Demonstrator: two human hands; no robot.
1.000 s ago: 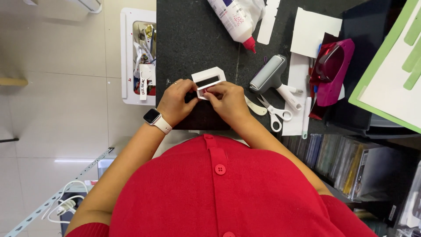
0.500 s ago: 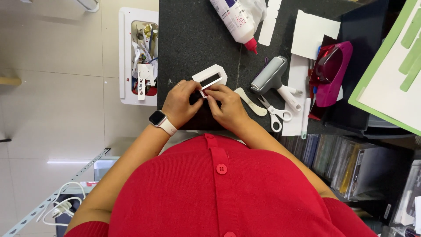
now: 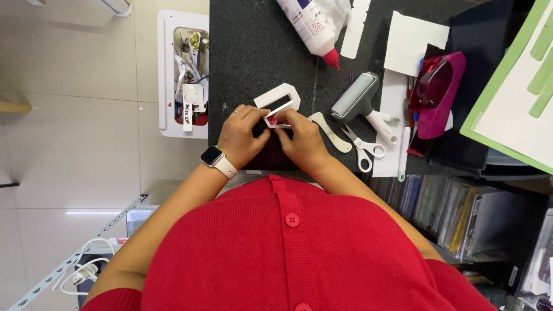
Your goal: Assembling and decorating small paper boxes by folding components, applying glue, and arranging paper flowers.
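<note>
From the head camera, the left hand point(image 3: 242, 135) and right hand point(image 3: 302, 138) pinch a small white paper cutout point(image 3: 279, 103) between closed fingertips near the front edge of the dark table point(image 3: 259, 46). Since a second ago the hands have drawn closer over its lower end, where a pink bit shows, suggesting fine fitting work. Scissors point(image 3: 362, 150), a roller point(image 3: 360, 98) and a glue bottle point(image 3: 314, 23) lie towards the table's right side.

A glue bottle point(image 3: 315, 23), roller point(image 3: 360, 99) and scissors point(image 3: 363, 150) lie on the dark table point(image 3: 253, 52) (scrap bin point(image 3: 183, 75) beside it).
</note>
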